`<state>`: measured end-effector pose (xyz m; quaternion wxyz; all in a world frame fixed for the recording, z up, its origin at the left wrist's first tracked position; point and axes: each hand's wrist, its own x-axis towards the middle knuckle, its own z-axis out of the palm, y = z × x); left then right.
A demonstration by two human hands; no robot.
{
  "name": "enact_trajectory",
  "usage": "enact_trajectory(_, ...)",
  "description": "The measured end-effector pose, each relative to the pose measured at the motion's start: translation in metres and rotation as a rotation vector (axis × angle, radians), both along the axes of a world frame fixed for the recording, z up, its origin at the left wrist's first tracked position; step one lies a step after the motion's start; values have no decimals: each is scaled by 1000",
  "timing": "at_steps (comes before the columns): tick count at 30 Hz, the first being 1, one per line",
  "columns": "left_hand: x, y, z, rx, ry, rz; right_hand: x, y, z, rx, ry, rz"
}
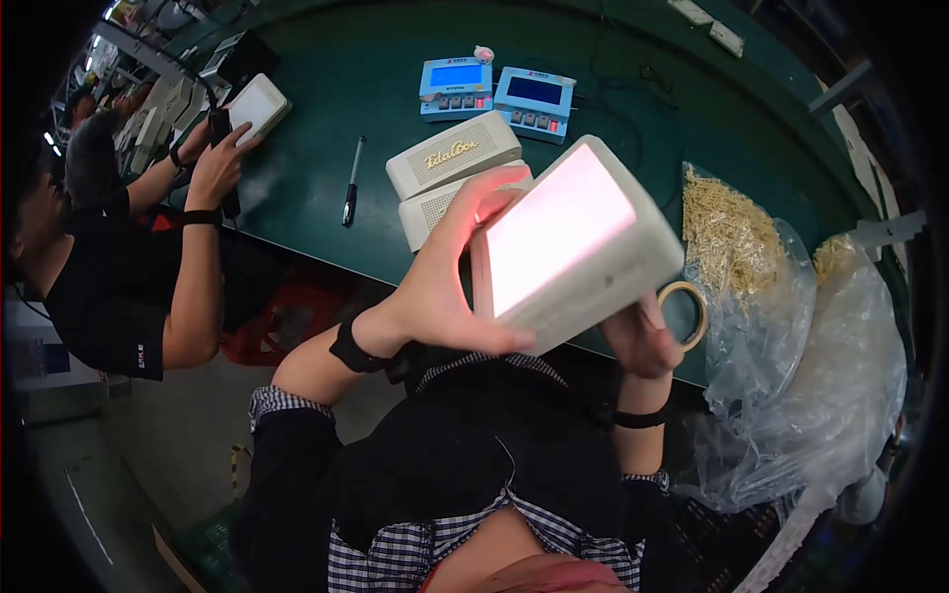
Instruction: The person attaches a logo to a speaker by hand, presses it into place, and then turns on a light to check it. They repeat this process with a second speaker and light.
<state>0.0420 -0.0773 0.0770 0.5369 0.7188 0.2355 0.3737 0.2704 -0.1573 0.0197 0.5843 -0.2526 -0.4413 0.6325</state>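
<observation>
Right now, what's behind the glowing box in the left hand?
Past the glowing box, you can see parts of two cream boxes on the green table. The left hand covers some of the nearer one. Whatever sits straight behind the glowing box is hidden, so I can't tell.

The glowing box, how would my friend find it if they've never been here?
Start at the big green table. At its near edge, the camera wearer's left hand holds up the glowing box. Its panel shines pinkish-white, unlike the two cream boxes on the table.
</observation>
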Motion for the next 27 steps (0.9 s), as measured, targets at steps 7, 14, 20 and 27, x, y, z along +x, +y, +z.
enact_trajectory(7,19,-3,-7,-415,-191,3,-32,21,26,-6,-140,-152)
enact_trajectory(14,20,-2,-11,-384,-197,40,-38,28,31,-78,-175,-181)
enact_trajectory(20,21,-5,-7,-216,-47,56,-27,22,14,-110,-123,-170)
enact_trajectory(27,27,-4,-2,31,95,56,-28,13,14,-138,-85,-190)
